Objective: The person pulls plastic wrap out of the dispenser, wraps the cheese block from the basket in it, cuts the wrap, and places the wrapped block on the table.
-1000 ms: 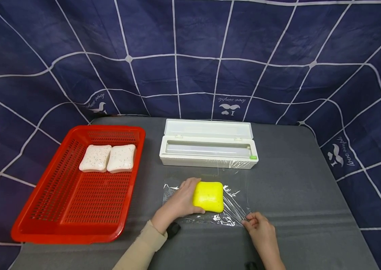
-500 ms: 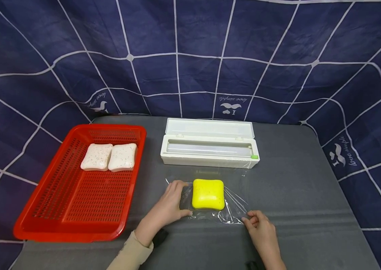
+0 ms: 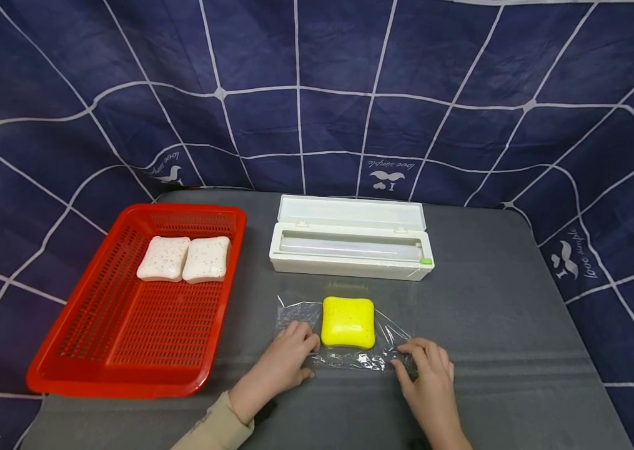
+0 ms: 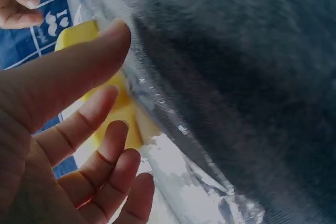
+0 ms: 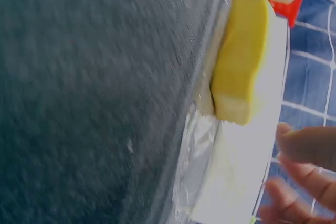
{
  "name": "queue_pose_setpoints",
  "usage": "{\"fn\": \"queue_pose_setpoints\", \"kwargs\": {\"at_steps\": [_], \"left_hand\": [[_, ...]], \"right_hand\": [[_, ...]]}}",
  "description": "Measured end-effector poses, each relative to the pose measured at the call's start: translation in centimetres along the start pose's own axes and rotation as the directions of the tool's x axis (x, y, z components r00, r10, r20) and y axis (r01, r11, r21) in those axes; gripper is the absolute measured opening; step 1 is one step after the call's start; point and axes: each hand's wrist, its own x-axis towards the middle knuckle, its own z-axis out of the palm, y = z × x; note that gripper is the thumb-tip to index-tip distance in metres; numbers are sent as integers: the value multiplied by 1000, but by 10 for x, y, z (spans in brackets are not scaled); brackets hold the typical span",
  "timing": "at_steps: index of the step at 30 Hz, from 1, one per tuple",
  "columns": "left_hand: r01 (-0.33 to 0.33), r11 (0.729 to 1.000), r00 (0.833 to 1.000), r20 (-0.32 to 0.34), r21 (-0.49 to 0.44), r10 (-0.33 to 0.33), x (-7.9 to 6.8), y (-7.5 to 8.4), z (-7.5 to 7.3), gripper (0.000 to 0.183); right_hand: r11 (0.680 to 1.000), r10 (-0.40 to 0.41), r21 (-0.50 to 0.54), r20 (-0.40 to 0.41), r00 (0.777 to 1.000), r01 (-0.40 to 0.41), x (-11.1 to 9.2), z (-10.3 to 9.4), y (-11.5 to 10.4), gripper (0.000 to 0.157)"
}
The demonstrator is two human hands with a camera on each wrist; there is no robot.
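Observation:
A yellow bar of soap [image 3: 348,322] lies flat on a sheet of clear cling film [image 3: 401,315] on the grey table. To its left, my left hand [image 3: 280,362] hovers at the film's near edge, thumb apart from loosely bent fingers. My right hand [image 3: 429,381] is at the film's near right corner with a gap between thumb and fingers. In the left wrist view nothing sits between the left hand's thumb and fingers [image 4: 113,140]. The right wrist view shows the soap [image 5: 239,61] from its side, away from the right hand's spread fingertips.
Behind the film stands a white cling film dispenser [image 3: 350,269], lid up, with a roll inside. A red plastic basket [image 3: 114,389] on the left contains two white speckled soap bars [image 3: 163,259] [image 3: 207,259]. Blue checked cloth [image 3: 328,125] hangs around the table's back and sides.
My left hand has left the soap's left side and moved left and nearer. My right hand has let go of the film corner, which now lies lower.

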Motion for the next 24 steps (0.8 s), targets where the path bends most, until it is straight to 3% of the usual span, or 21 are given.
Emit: {"fn": "queue_pose_setpoints", "kwargs": {"at_steps": [4,10,18,24], "left_hand": [[-38,999,998,-41,38,40,1,-3,4,35],[-87,996,989,-116,15,88,2,-10,11,28],[-112,994,984,-135,16,114,4,-14,16,25],[-79,997,987,-139,18,80,3,-11,15,20]], "right_hand": [[986,-164,-4,75,984,165,-1,4,1,39],[971,-226,-24,251,941,240,2,10,9,38],[950,-302,0,249,920,312,10,16,16,29],[932,-341,-32,259,904,361,14,17,15,31]]}}
